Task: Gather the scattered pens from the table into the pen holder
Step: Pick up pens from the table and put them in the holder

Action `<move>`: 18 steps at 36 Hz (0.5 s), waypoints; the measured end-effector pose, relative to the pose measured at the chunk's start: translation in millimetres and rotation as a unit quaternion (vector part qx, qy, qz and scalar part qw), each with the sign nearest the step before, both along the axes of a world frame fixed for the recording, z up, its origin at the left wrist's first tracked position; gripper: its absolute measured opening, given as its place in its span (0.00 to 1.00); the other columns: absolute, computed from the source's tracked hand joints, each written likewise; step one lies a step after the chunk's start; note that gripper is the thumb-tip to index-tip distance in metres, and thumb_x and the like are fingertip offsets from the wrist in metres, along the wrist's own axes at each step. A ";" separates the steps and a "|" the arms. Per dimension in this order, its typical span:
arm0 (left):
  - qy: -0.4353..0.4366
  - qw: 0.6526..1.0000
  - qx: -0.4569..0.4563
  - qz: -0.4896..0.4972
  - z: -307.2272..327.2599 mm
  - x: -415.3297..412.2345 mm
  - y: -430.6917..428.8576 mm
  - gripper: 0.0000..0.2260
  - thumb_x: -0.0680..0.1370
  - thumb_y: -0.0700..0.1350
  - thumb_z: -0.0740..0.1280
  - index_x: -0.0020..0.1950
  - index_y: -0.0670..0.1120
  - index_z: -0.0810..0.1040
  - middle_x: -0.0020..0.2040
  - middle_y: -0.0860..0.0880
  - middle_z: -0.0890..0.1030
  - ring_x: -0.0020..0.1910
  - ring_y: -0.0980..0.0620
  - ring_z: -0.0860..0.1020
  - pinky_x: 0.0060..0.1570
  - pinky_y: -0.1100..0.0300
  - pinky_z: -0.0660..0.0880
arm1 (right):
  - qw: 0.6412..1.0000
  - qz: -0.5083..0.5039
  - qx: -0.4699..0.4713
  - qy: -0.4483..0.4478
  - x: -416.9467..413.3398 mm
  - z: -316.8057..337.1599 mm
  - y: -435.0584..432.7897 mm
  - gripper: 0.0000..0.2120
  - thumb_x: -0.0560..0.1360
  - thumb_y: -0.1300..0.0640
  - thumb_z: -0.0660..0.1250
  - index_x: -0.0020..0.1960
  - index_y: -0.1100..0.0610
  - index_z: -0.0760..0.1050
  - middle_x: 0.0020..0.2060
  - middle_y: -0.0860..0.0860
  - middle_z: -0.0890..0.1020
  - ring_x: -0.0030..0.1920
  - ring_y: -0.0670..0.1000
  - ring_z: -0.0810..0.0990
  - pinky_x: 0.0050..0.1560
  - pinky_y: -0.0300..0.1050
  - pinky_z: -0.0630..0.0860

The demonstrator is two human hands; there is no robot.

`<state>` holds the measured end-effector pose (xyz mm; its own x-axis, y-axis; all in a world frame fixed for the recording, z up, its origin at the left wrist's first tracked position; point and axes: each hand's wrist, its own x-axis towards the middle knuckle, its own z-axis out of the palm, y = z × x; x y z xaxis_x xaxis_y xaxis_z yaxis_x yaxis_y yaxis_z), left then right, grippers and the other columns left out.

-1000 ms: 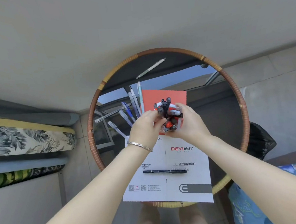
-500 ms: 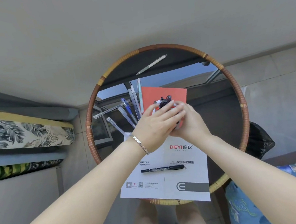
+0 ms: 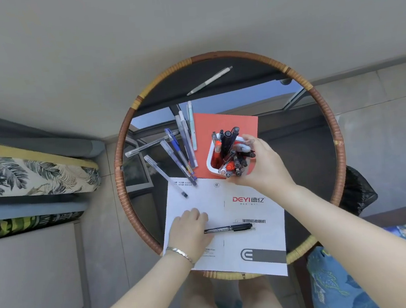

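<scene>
A white pen holder [image 3: 212,158] with a red inside, packed with dark and orange markers, sits tilted on a red booklet [image 3: 228,122]. My right hand [image 3: 261,166] grips its near right side. My left hand [image 3: 189,228] lies palm down on a white leaflet [image 3: 256,246], its fingers curled over the left end of a black marker [image 3: 230,228]. Several clear and blue pens [image 3: 184,148] lie fanned out to the left of the booklet. One clear pen [image 3: 165,175] reaches onto the leaflet. A white pen [image 3: 210,80] lies alone at the far edge.
The round glass table has a rattan rim [image 3: 119,167]. Leaf-patterned cushions [image 3: 31,174] lie to the left, a black bag [image 3: 359,195] to the right and a blue patterned cushion [image 3: 360,275] near right. My knees show below the table.
My left hand has left the pen holder and come down toward me onto the black marker. My right hand stays on the holder, whose pens now show.
</scene>
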<state>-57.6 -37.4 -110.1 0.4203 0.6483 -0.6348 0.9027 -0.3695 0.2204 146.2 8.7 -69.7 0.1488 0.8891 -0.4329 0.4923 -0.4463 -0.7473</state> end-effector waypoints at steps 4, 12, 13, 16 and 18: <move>-0.010 0.997 0.052 -0.061 -16.3 9.4 -0.8 0.16 0.70 0.52 0.70 0.52 0.44 0.74 0.49 0.45 0.77 0.49 0.45 0.75 0.40 0.59 0.63 | 1.000 0.000 0.004 -0.004 0.5 -1.5 -0.1 0.43 0.59 0.56 0.79 0.69 0.52 0.62 0.67 0.48 0.69 0.63 0.48 0.71 0.61 0.38 0.66; -0.063 0.983 0.107 -0.138 -22.1 4.3 -3.2 0.16 0.52 0.51 0.81 0.29 0.50 0.77 0.26 0.54 0.75 0.27 0.53 0.74 0.18 0.67 0.63 | 1.000 0.007 0.005 -0.006 0.7 0.9 1.4 0.42 0.60 0.56 0.79 0.69 0.53 0.63 0.67 0.48 0.69 0.63 0.47 0.70 0.60 0.37 0.65; -0.075 0.985 0.114 -0.108 -13.3 -0.5 -2.9 0.13 0.59 0.51 0.79 0.33 0.49 0.77 0.28 0.53 0.76 0.32 0.52 0.74 0.19 0.65 0.66 | 1.000 0.009 0.005 -0.007 0.8 1.3 1.7 0.42 0.59 0.56 0.79 0.69 0.53 0.63 0.67 0.48 0.69 0.63 0.47 0.70 0.60 0.37 0.65; -0.135 0.981 0.082 0.110 17.6 -14.5 7.3 0.09 0.78 0.47 0.59 0.51 0.46 0.76 0.42 0.49 0.77 0.50 0.47 0.72 0.41 0.54 0.73 | 1.000 0.009 0.005 -0.007 0.3 2.1 1.8 0.42 0.59 0.56 0.79 0.69 0.53 0.63 0.66 0.48 0.70 0.63 0.48 0.71 0.61 0.38 0.66; -0.233 0.935 0.068 0.259 36.4 -20.3 15.1 0.06 0.79 0.41 0.59 0.49 0.48 0.75 0.43 0.48 0.76 0.49 0.46 0.74 0.45 0.54 0.71 | 1.000 0.006 0.006 -0.008 -0.1 2.9 1.3 0.41 0.60 0.56 0.79 0.68 0.52 0.63 0.66 0.48 0.70 0.62 0.48 0.72 0.60 0.39 0.67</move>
